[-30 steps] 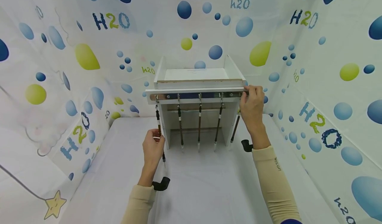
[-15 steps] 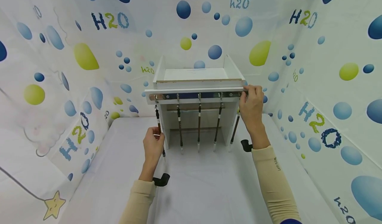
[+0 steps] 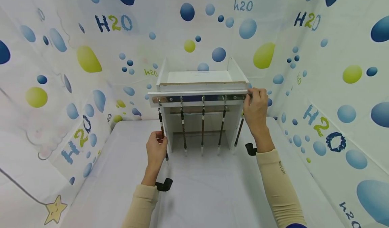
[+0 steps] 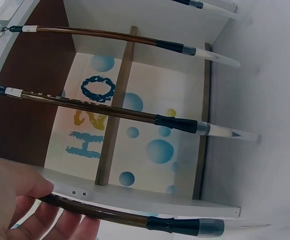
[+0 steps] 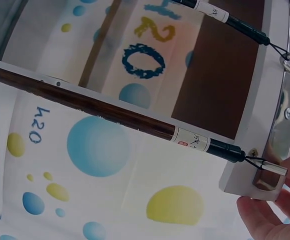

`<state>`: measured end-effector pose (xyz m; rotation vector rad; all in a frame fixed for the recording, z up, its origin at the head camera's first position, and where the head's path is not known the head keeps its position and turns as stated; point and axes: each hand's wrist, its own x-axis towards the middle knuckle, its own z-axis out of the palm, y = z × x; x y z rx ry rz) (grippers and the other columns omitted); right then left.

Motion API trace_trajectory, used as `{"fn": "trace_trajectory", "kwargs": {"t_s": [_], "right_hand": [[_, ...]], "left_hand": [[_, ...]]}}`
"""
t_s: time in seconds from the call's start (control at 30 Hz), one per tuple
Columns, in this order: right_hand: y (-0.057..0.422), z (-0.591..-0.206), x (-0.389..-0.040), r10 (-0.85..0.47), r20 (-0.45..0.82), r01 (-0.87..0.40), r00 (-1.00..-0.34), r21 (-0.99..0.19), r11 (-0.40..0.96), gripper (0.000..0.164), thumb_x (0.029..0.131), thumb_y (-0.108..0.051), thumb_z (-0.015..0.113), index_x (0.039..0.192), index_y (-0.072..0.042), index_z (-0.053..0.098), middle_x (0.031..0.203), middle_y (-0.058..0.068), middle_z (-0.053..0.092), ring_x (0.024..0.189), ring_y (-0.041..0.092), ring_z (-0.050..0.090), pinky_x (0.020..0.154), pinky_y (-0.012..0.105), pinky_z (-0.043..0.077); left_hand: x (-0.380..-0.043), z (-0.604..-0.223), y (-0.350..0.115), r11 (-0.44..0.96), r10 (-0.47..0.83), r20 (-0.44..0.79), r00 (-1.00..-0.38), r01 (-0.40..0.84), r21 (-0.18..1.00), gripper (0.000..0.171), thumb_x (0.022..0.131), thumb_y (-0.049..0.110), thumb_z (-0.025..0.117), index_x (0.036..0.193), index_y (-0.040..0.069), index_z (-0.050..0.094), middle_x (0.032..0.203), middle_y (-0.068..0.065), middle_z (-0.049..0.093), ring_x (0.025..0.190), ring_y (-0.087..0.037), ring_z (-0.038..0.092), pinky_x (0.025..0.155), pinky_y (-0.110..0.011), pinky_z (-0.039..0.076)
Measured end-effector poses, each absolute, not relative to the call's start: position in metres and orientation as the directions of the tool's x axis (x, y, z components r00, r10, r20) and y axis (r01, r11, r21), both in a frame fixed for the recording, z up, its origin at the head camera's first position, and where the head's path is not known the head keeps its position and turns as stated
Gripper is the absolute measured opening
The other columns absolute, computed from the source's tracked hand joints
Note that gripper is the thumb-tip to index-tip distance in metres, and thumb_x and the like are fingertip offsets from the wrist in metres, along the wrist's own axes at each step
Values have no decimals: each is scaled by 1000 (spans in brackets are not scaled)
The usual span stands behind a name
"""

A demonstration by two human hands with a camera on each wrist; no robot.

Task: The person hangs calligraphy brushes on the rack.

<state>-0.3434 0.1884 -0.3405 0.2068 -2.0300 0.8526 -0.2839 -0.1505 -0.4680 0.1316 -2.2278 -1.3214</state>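
Several calligraphy brushes with clear tip caps hang from the metal hook rail (image 3: 194,98) along a white wooden rack's front. The leftmost brush (image 4: 120,214) hangs by its loop, and my left hand (image 3: 156,150) pinches its dark brown handle between thumb and fingers. At the rail's other end, my right hand (image 3: 256,110) grips the end of the white front board (image 5: 232,175), beside the last hook (image 5: 274,169). From that hook hangs the rightmost brush (image 5: 125,117), its handle apart from my fingers (image 5: 257,215). The middle brush (image 3: 203,123) hangs straight.
An open-topped tray section (image 3: 200,76) forms the rack's top, with a side panel (image 3: 235,128) below on the right. The rack stands on a white-covered table (image 3: 200,191), with printed bubble-pattern sheets (image 3: 170,49) behind and at both sides.
My left hand has risen slightly along with the lower end of the leftmost brush. My right hand keeps its grip in the same place, and the other brushes hang as before.
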Motion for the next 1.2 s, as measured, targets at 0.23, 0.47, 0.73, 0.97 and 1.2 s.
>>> {"fn": "trace_trajectory", "kwargs": {"t_s": [0.23,0.47,0.73,0.97,1.2], "right_hand": [[190,-343,-345,172,791,-442,-587,-491,751,24,99,-2,55,119,9,63,116,28,54,106,43,52,88,49,47],[190,-348,-346,155,797,-450,-584,-477,755,27,98,-1,56,122,9,62,123,29,53,110,44,51,90,50,46],[191,-349,-343,104,774,-448,-625,-464,764,38,98,-5,58,133,10,56,137,28,48,128,41,49,107,48,45],[191,-353,-334,108,768,-437,-632,-468,768,44,96,-8,61,135,10,52,143,28,45,134,42,45,111,51,41],[186,-360,-311,104,796,-471,-596,-451,758,41,95,-8,63,131,10,55,132,29,49,120,45,44,96,52,42]], "left_hand": [[-284,-470,-151,524,-342,398,-851,178,833,26,92,6,61,116,-5,61,103,-22,68,89,-34,69,80,-46,56],[-283,-470,-151,529,-337,377,-863,158,834,29,91,8,61,118,-3,60,104,-21,69,90,-32,69,78,-42,55],[-280,-463,-152,525,-341,361,-868,143,839,34,91,11,62,123,-2,60,110,-21,69,93,-33,69,78,-45,56],[-270,-449,-151,535,-330,353,-875,134,834,49,93,17,61,137,0,52,129,-21,60,112,-38,63,90,-49,55],[-249,-434,-148,596,-297,409,-863,168,786,54,94,20,62,143,1,48,141,-21,50,122,-39,54,92,-52,51]]}}
